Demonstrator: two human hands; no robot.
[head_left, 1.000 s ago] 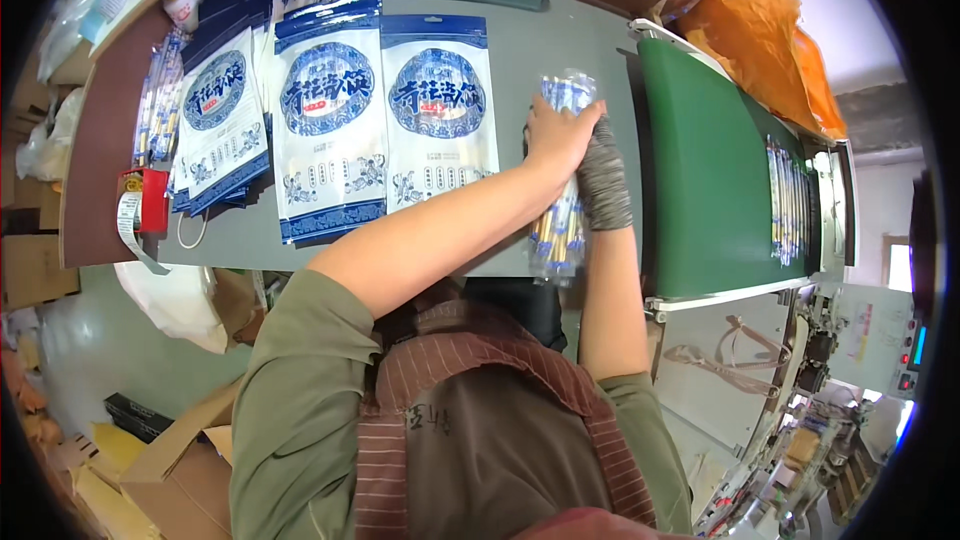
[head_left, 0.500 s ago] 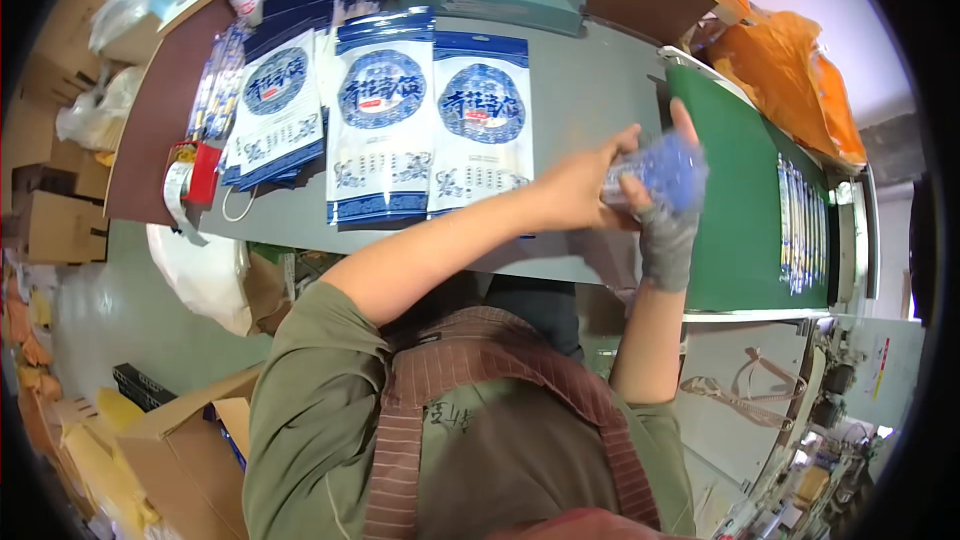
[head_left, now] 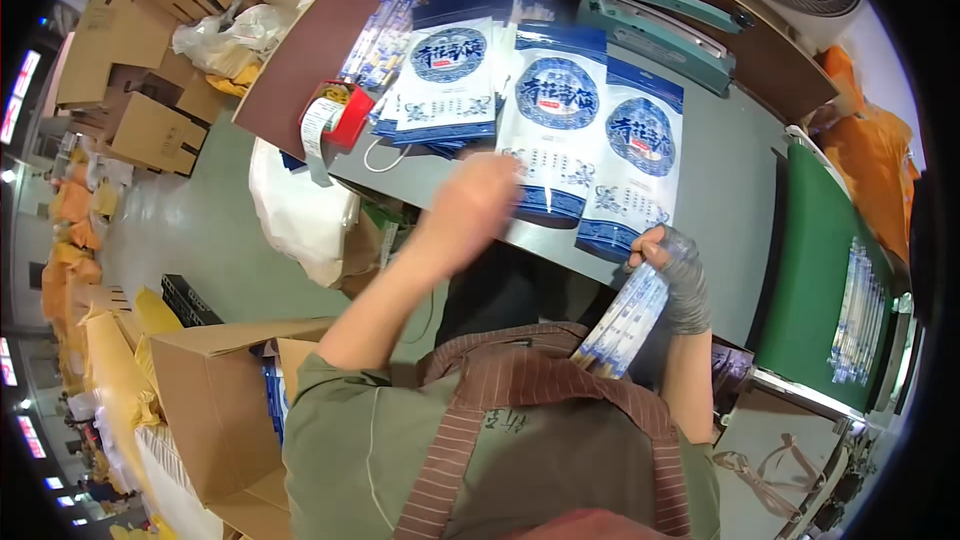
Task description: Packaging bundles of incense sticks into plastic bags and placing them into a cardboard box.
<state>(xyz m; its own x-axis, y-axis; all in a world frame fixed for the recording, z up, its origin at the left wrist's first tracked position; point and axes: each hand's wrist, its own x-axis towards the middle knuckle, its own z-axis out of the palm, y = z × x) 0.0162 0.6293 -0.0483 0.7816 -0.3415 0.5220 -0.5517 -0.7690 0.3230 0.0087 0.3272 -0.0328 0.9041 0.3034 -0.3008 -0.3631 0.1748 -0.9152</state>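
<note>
My right hand (head_left: 682,282), in a grey fingerless glove, is closed round one end of a bundle of wrapped chopsticks (head_left: 628,322). Their blue-and-white sleeves slant down toward my apron, past the table's front edge. My left hand (head_left: 475,202) is smeared by motion, so its fingers cannot be made out. It hovers at the near edge of the table, by the lower corner of a blue-and-white pouch (head_left: 553,125). A second pouch (head_left: 638,155) lies to the right, partly under the first. Further left lies a stack of similar pouches (head_left: 447,85).
More wrapped chopsticks (head_left: 375,40) lie at the table's far left, behind a red tape dispenser (head_left: 350,118). A teal bag sealer (head_left: 660,30) stands at the back. On the right, a green belt (head_left: 800,270) carries a row of chopsticks (head_left: 857,315). An open carton (head_left: 215,410) stands lower left.
My hands have parted. The left has swung left toward the pouches. The right has come down and nearer my body with the chopsticks. The whole view has turned leftward.
</note>
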